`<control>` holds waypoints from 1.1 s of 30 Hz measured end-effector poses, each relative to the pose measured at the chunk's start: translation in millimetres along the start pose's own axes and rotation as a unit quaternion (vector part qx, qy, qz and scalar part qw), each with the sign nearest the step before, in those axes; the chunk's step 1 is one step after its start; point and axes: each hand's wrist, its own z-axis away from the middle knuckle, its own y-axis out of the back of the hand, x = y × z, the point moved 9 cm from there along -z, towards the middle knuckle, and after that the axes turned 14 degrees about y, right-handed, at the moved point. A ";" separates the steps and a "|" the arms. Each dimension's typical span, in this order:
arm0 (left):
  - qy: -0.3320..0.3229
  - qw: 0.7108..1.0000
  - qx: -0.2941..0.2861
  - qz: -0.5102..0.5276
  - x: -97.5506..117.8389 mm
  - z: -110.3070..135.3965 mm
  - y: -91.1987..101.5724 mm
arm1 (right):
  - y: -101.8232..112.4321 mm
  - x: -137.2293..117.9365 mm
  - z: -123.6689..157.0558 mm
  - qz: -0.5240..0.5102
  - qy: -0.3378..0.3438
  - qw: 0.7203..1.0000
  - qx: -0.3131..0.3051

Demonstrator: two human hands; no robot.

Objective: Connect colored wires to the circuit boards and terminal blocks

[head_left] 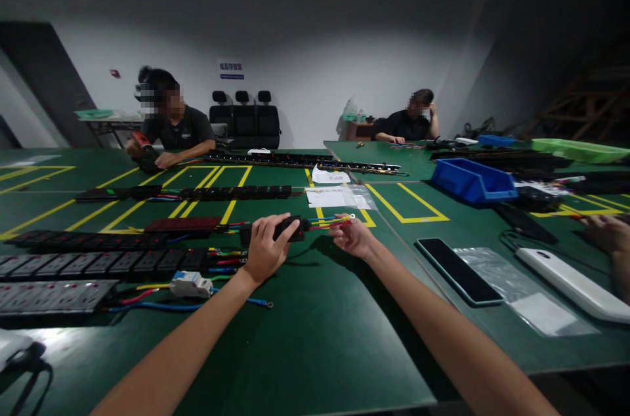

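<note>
My left hand [269, 247] is closed around a small black block [289, 229] held just over the green table [315, 337]. Yellow, green, blue and red wires [322, 223] run out of the block's right end. The fingers of my right hand [352, 237] pinch these wires close to their tips, where a ring terminal [352, 216] shows. To the left of the block lies a dark red strip [183, 224] with coloured wires at its end. Nearer me are black socket strips [103, 263], a grey socket strip [54, 296] and a white circuit breaker [191, 284].
A phone [459, 270], a plastic bag [522, 285] and a white power bank [573, 283] lie on the right. Beyond them stands a blue bin [472, 181]. Two people sit across the table, one holding a red tool [142, 140]. Another person's hand [608, 232] is at the right edge.
</note>
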 end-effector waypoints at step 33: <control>0.103 0.988 -0.108 -0.032 -20.4 -3.2 -28.2 | 10.7 -12.9 -14.6 0.120 0.136 0.983 0.040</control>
